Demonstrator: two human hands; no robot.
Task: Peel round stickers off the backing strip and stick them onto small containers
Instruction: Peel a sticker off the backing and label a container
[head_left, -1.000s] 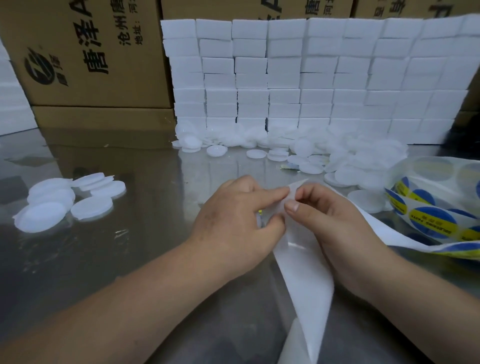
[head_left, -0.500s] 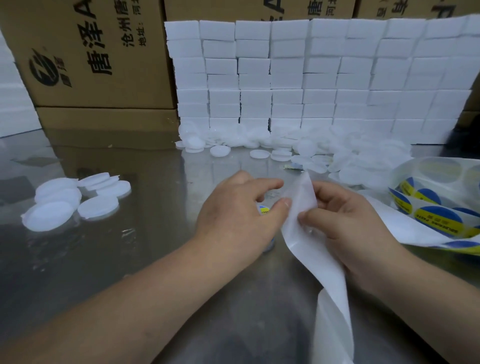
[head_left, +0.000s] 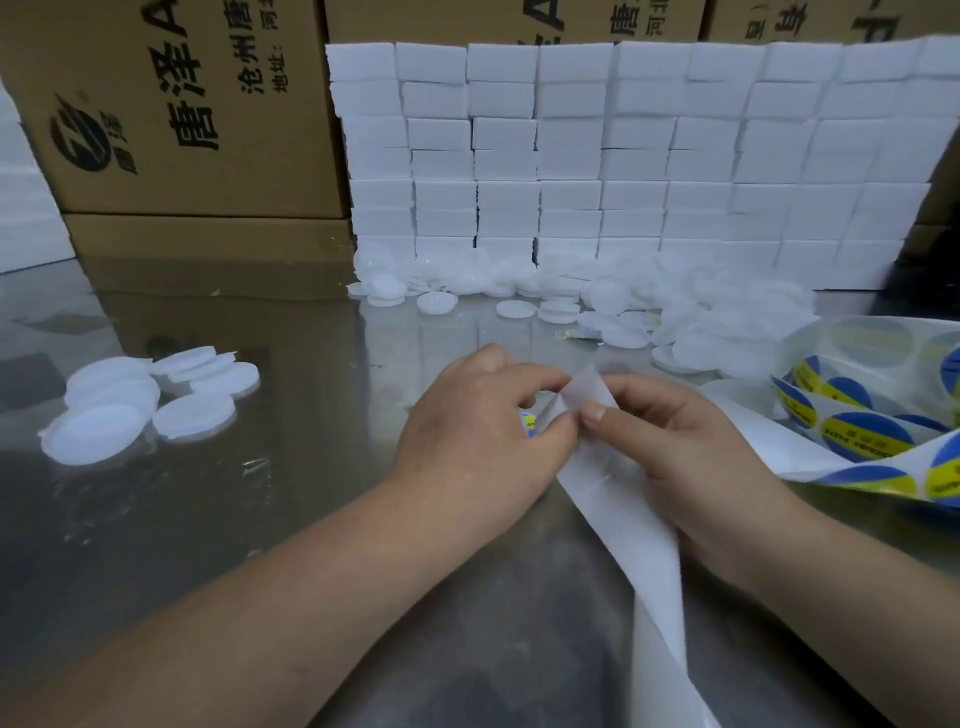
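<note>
Bare white backing strip (head_left: 628, 525) runs from the near edge up the steel counter (head_left: 260, 519) to mid-scene, where the right hand (head_left: 691, 457) pinches its folded top between thumb and fingers. The left hand (head_left: 478, 431), fingers curled, pinches a round sticker (head_left: 529, 423) at the strip's left edge, with only a blue-and-yellow sliver showing. Farther right lies the loaded sticker strip (head_left: 857, 436); small white containers (head_left: 130, 405) cluster at left, more containers are heaped (head_left: 701, 312) at the foot of a wall of white blocks (head_left: 623, 156), and cardboard boxes (head_left: 182, 104) stand behind.
</note>
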